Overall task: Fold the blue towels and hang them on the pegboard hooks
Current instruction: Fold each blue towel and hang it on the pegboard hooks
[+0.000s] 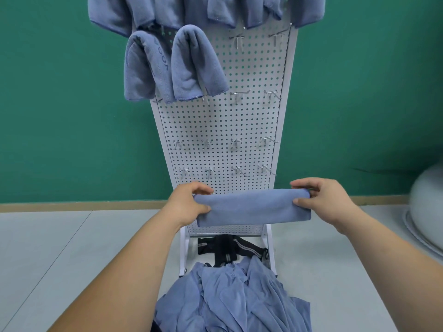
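A folded blue towel (251, 207) is stretched level between my two hands, in front of the lower part of the white pegboard (220, 125). My left hand (189, 202) pinches its left end and my right hand (321, 200) pinches its right end. Two folded blue towels (172, 65) hang on hooks at the board's upper left, and several more (206, 10) hang along the top edge. A heap of loose blue towels (235, 298) lies below my arms, at the foot of the board.
Bare metal hooks (237, 97) stick out of the pegboard in several rows. A black strap with grey stripes (230, 248) lies under the stand. A pale grey rounded object (429, 212) sits at the right edge. A green wall stands behind.
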Tool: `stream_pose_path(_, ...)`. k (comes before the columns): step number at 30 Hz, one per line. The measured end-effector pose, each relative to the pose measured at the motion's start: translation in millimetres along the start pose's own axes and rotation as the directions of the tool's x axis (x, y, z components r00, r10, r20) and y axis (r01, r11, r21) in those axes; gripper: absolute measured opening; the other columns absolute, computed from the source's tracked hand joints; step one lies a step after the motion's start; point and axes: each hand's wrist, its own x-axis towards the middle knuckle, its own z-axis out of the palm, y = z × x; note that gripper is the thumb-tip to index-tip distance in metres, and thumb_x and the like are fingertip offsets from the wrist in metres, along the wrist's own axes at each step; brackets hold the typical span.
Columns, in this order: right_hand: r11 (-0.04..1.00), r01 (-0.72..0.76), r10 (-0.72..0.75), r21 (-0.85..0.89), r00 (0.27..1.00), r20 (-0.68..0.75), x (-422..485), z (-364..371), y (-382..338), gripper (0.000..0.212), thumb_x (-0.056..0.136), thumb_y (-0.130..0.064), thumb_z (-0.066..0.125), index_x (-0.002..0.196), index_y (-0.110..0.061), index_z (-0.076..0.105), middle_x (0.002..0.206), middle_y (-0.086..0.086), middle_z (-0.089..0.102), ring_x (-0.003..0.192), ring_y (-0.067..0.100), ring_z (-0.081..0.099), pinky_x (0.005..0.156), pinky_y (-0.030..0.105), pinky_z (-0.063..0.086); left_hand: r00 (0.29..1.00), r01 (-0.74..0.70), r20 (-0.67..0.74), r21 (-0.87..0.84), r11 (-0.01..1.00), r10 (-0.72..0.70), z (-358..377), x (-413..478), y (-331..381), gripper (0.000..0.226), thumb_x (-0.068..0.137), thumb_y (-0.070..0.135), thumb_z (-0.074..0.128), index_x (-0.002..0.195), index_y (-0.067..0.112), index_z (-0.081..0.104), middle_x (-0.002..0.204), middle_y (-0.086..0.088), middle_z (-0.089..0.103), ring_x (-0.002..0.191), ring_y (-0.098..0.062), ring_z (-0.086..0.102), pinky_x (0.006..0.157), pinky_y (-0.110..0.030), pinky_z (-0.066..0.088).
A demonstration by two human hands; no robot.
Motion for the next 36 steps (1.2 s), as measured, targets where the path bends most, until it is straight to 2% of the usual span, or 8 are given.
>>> stream_pose_path(5, 0.982, 0.064, -0.066, -0.179, 0.998, -0.005, 2.0, -7.6, 6.9, 0.021, 0.090, -0.020, 0.082, 0.106, -0.032, 0.078, 0.101, -0.016, 0.078, 0.095, 0.010, 0.074, 0.091, 0.040, 0.061, 0.997, -0.078, 0.003, 0.129, 0.989, 0.079, -5.1, 2.2, -1.3, 0.026, 0.093, 0.013, 0.077, 0.112, 0.030, 0.074, 0.109, 0.014, 0.073, 0.098, -0.004, 0.066, 0.083, -0.019, 0.052)
stream_pose_path(10, 0.999, -0.002, -0.002, 0.053, 0.996, 0.085, 2.1, -10.4, 9.8, 0.007, 0.103, -0.024, 0.068, 0.108, -0.027, 0.071, 0.099, -0.004, 0.079, 0.095, 0.019, 0.073, 0.085, 0.044, 0.058, 0.996, -0.016, -0.092, -0.006, 1.000, 0.015, -8.1, 6.1, -3.6, 0.010, 0.101, 0.027, 0.070, 0.108, 0.031, 0.074, 0.106, 0.007, 0.073, 0.098, -0.015, 0.069, 0.088, -0.039, 0.060)
stream_pose_path(14, 0.969, -0.085, 0.060, 0.230, 0.992, 0.113, 3.0, -4.8, 6.7, 0.016, 0.104, -0.026, 0.066, 0.120, -0.022, 0.067, 0.099, 0.007, 0.078, 0.082, 0.021, 0.066, 0.073, 0.039, 0.051, 0.991, 0.062, -0.117, -0.078, 0.995, -0.071, -0.3, 6.9, -2.7, 0.010, 0.104, 0.035, 0.064, 0.111, 0.031, 0.070, 0.112, 0.000, 0.064, 0.095, -0.017, 0.061, 0.072, -0.032, 0.050)
stream_pose_path(18, 0.938, -0.162, 0.105, 0.307, 0.976, 0.193, 0.9, -3.5, 1.9, 0.033, 0.093, -0.024, 0.080, 0.124, -0.024, 0.067, 0.105, 0.008, 0.081, 0.092, 0.022, 0.075, 0.083, 0.037, 0.055, 0.981, 0.180, -0.034, -0.219, 0.959, -0.192, 3.0, 5.1, -4.6, 0.022, 0.089, 0.036, 0.084, 0.105, 0.025, 0.074, 0.109, -0.005, 0.074, 0.097, -0.022, 0.072, 0.088, -0.042, 0.061)
stream_pose_path(22, 0.961, -0.225, 0.154, 0.162, 0.918, 0.365, -3.1, -13.7, 0.1, 0.035, 0.086, -0.005, 0.083, 0.119, -0.009, 0.072, 0.105, 0.014, 0.081, 0.100, 0.026, 0.077, 0.093, 0.036, 0.059, 0.973, 0.212, 0.105, -0.040, 0.976, -0.207, -2.9, 4.6, -11.9, 0.040, 0.074, 0.034, 0.096, 0.100, 0.011, 0.076, 0.096, -0.002, 0.079, 0.089, -0.019, 0.075, 0.088, -0.039, 0.062)
stream_pose_path(24, 0.964, -0.242, 0.196, 0.113, 0.929, 0.315, -2.4, -15.7, 3.4, 0.024, 0.089, -0.008, 0.082, 0.112, -0.004, 0.074, 0.100, 0.015, 0.081, 0.090, 0.025, 0.076, 0.085, 0.035, 0.060, 0.978, 0.193, 0.073, 0.034, 0.981, -0.195, -5.1, 5.9, -14.1, 0.052, 0.071, 0.045, 0.093, 0.087, 0.003, 0.067, 0.079, -0.005, 0.066, 0.073, -0.021, 0.059, 0.071, -0.037, 0.051)
stream_pose_path(27, 0.968, -0.240, 0.211, 0.078, 0.940, 0.269, -0.8, -10.7, 8.1, 0.017, 0.095, -0.014, 0.078, 0.109, -0.007, 0.071, 0.101, 0.017, 0.079, 0.084, 0.023, 0.072, 0.074, 0.035, 0.060, 0.988, 0.156, -0.005, 0.112, 0.981, -0.156, 0.9, 1.6, -8.4, 0.045, 0.086, 0.037, 0.085, 0.076, 0.014, 0.047, 0.075, -0.004, 0.040, 0.069, -0.020, 0.038, 0.062, -0.033, 0.032)
stream_pose_path(36, 0.991, -0.125, 0.119, -0.046, 0.986, -0.115, -5.1, 26.8, -15.2, 0.005, 0.089, -0.022, 0.073, 0.090, -0.019, 0.070, 0.087, 0.006, 0.073, 0.080, 0.026, 0.064, 0.067, 0.035, 0.051, 0.975, 0.038, -0.223, 0.138, 0.990, -0.006, 30.3, -6.9, 12.7, 0.039, 0.088, 0.036, 0.077, 0.074, 0.017, 0.045, 0.068, 0.001, 0.044, 0.064, -0.020, 0.040, 0.059, -0.033, 0.034)
